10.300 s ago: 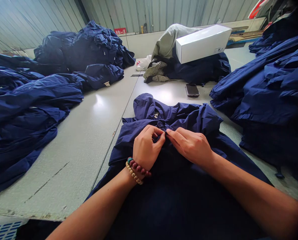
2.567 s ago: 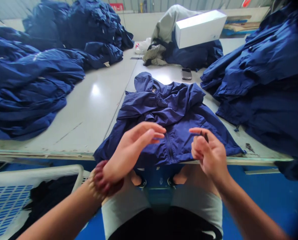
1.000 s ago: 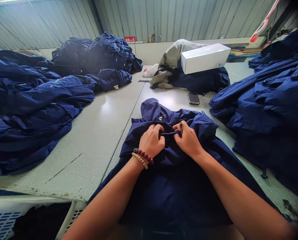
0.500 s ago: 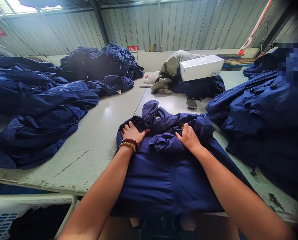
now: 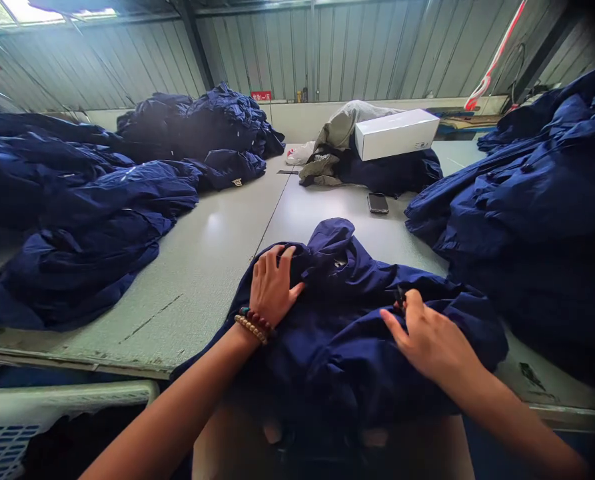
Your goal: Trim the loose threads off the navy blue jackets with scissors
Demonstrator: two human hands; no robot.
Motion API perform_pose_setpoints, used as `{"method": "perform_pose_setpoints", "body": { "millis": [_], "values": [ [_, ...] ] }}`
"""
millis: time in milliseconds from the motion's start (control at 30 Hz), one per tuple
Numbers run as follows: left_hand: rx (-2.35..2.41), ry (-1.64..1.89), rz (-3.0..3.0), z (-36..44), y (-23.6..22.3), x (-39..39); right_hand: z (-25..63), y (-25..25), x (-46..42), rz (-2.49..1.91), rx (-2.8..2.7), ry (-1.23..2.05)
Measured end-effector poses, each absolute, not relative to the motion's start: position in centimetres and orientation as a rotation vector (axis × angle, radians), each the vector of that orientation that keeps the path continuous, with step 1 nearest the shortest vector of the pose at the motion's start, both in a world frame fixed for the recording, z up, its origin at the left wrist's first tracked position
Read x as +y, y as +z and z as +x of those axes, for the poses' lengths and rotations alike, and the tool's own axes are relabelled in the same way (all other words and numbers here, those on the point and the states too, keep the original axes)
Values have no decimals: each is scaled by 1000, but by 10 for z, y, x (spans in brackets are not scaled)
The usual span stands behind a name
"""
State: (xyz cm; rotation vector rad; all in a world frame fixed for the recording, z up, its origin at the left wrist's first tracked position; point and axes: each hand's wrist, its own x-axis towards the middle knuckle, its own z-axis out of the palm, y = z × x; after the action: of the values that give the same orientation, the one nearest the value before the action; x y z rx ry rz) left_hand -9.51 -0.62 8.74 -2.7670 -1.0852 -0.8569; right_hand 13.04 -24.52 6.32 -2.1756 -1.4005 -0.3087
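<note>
A crumpled navy hooded jacket (image 5: 347,353) lies at the near edge of the grey table (image 5: 192,280), its hood (image 5: 331,241) pointing away from me. My left hand (image 5: 272,287) rests flat on the jacket beside the hood, fingers apart, with beaded bracelets (image 5: 252,325) on the wrist. My right hand (image 5: 430,337) is on the jacket's right side. A small black tool (image 5: 400,300), too small to identify, sits at its fingertips, partly hidden by them.
Large piles of navy jackets (image 5: 87,200) fill the table's left side, with more (image 5: 527,200) on the right. Farther off are a phone (image 5: 378,203), a white box (image 5: 396,133) and a grey-green garment (image 5: 337,137). A white plastic crate (image 5: 52,400) stands below the table's left edge.
My right hand has moved right and nearer me, and my hands are farther apart. The jacket has shifted right and bunched up, and my left hand now lies beside the hood.
</note>
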Motion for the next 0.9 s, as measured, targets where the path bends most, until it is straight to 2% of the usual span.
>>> {"method": "perform_pose_setpoints", "body": {
  "millis": [67, 167, 233, 333, 467, 567, 700, 900],
  "values": [
    [-846, -858, -2821, -78, 97, -16, 138, 86, -226, -2075, -1406, -314],
    [-583, -608, -3010, -43, 103, -14, 155, 103, -178, -1786, -1613, -204],
    [-601, -499, -3049, -21, 99, -2, 168, 96, -145, -1655, -1749, -57],
    [-757, -560, -3024, -3, 90, 21, 185, 71, -115, -1639, -1777, 23],
    [-878, -767, -3018, -8, 85, 39, 194, 56, -114, -1566, -1658, -100],
    [-617, -948, -3050, -20, 94, 38, 193, 61, -124, -1430, -1667, -108],
    [-31, -808, -3224, -30, 107, 28, 197, 64, -129, -1450, -1623, 114],
    [-68, -667, -3301, -26, 99, 23, 208, 67, -135, -1601, -1592, 312]
  ]
}}
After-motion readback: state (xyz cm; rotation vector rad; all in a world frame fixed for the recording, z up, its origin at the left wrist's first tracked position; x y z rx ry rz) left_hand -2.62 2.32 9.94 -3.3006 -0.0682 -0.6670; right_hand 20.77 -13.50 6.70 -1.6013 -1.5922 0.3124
